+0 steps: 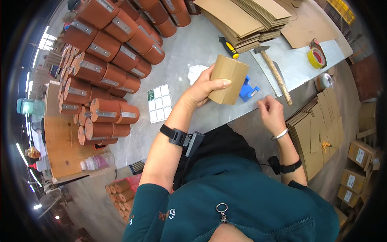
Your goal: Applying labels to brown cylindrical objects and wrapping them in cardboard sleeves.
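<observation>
Cardboard box (232,76), tan and block-shaped, sits clasped in the left hand (202,88), long axis roughly away from the body, the right hand (272,113), fingertips drawn together, apart rightward.

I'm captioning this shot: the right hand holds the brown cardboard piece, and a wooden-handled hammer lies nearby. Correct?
No: in the head view, the left hand, not the right hand, holds the brown cardboard piece. The wooden-handled hammer does lie nearby.
</observation>
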